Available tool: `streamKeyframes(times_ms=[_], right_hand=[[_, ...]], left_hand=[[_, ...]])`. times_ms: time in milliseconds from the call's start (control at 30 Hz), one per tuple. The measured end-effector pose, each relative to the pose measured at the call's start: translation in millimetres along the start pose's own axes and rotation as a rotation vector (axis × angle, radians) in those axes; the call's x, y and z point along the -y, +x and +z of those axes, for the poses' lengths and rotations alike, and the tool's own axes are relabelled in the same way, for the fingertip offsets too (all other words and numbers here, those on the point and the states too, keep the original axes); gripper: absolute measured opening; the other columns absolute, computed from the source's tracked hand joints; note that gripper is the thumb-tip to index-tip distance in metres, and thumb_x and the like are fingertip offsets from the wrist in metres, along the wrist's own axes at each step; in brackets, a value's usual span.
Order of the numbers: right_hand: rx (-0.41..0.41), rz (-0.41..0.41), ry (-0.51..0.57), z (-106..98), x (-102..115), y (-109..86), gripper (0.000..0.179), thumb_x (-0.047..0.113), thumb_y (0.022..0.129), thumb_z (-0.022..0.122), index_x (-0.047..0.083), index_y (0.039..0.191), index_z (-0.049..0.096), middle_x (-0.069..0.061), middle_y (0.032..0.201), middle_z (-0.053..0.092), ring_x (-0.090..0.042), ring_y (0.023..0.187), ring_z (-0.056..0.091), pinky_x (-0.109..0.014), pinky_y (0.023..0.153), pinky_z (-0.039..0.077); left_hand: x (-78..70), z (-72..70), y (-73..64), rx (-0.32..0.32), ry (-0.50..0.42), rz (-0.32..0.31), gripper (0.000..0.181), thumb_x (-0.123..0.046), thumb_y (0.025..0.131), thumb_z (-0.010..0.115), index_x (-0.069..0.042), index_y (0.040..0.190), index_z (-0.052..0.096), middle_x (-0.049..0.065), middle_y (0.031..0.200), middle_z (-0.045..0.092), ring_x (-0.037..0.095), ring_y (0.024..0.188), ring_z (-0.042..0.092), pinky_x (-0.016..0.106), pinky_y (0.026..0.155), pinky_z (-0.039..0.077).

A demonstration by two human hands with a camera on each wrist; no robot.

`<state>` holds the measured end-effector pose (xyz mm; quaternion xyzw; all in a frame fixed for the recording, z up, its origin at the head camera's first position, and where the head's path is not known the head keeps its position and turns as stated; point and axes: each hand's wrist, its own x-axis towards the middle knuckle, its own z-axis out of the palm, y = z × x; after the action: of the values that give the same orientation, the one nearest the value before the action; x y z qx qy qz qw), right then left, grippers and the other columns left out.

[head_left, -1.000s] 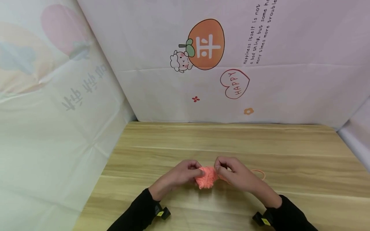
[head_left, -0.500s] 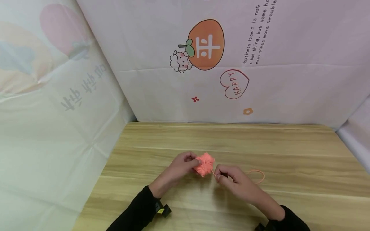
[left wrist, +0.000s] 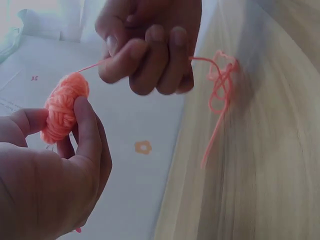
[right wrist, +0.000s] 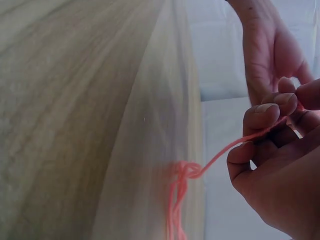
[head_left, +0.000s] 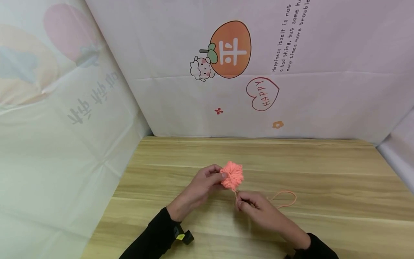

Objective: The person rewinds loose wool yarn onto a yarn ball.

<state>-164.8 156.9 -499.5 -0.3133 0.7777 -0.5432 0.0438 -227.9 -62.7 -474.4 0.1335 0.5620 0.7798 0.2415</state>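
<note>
A small coral-pink ball of yarn (head_left: pixel 233 175) is held above the table in my left hand (head_left: pixel 202 185), the thumb lying across its near face. In the left wrist view the wound yarn ball (left wrist: pixel 62 107) sits pinched between thumb and fingers. My right hand (head_left: pixel 262 212), just below and right of the ball, pinches the strand (left wrist: pixel 92 66) that leads off it. This strand runs taut between the two hands, then passes through the curled right fingers (right wrist: pixel 262 115). From there the loose yarn tail (right wrist: pixel 180 195) drops to the table in tangled loops.
The wood-grain table (head_left: pixel 181 154) spans the front. A loop of loose yarn (head_left: pixel 292 194) lies on it right of my right hand. White printed cloth (head_left: pixel 174 108) stands behind the table and along the left side. A black wrist camera (head_left: pixel 185 237) shows at the left sleeve.
My left hand has raised the yarn ball away from me and turned it to show its face. The right hand has moved down and slightly left, drawing the strand out below the ball.
</note>
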Motion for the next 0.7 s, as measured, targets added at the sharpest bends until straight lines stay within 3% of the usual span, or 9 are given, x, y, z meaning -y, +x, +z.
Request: streamKeyframes(times_ms=[233, 367, 567, 700], right_hand=[[0.012, 0.087, 0.044, -5.7, -6.6, 6.4, 0.022, 0.01, 0.105, 0.043, 0.009, 0.092, 0.061, -0.015, 0.075, 0.055, -0.01, 0.061, 0.046, -0.027, 0.051, 0.045], [0.005, 0.137, 0.063, -10.9, -8.9, 10.0, 0.021, 0.019, 0.106, 0.043, 0.014, 0.1, 0.063, -0.009, 0.071, 0.053, -0.012, 0.057, 0.047, -0.027, 0.049, 0.046], [-0.04, 0.083, 0.036, -17.9, -14.8, 17.6, 0.018, 0.015, 0.104, 0.047, 0.017, 0.099, 0.065, 0.001, 0.083, 0.06, -0.014, 0.073, 0.055, -0.03, 0.062, 0.05], [-0.038, 0.016, 0.049, -23.1, -20.3, 22.5, 0.021, 0.008, 0.103, 0.048, 0.016, 0.09, 0.063, -0.001, 0.081, 0.061, -0.015, 0.072, 0.053, -0.031, 0.06, 0.048]], left_hand=[[-3.5, 7.8, -5.1, 0.155, -0.056, 0.014, 0.022, -0.012, 0.097, 0.058, 0.003, 0.113, 0.055, 0.012, 0.106, 0.062, 0.019, 0.093, 0.064, 0.038, 0.086, 0.054], [-4.7, 12.7, -9.1, 0.231, -0.048, 0.016, 0.021, -0.009, 0.097, 0.058, 0.002, 0.114, 0.056, 0.009, 0.105, 0.062, 0.018, 0.091, 0.064, 0.034, 0.082, 0.055], [-5.1, 15.9, -13.8, 0.322, -0.026, 0.006, 0.02, -0.008, 0.095, 0.059, 0.002, 0.112, 0.054, 0.007, 0.101, 0.06, 0.016, 0.088, 0.062, 0.031, 0.076, 0.055], [-3.9, 15.1, -17.3, 0.361, 0.023, -0.002, 0.027, -0.008, 0.096, 0.059, 0.006, 0.118, 0.053, 0.009, 0.105, 0.061, 0.016, 0.09, 0.062, 0.029, 0.076, 0.055]])
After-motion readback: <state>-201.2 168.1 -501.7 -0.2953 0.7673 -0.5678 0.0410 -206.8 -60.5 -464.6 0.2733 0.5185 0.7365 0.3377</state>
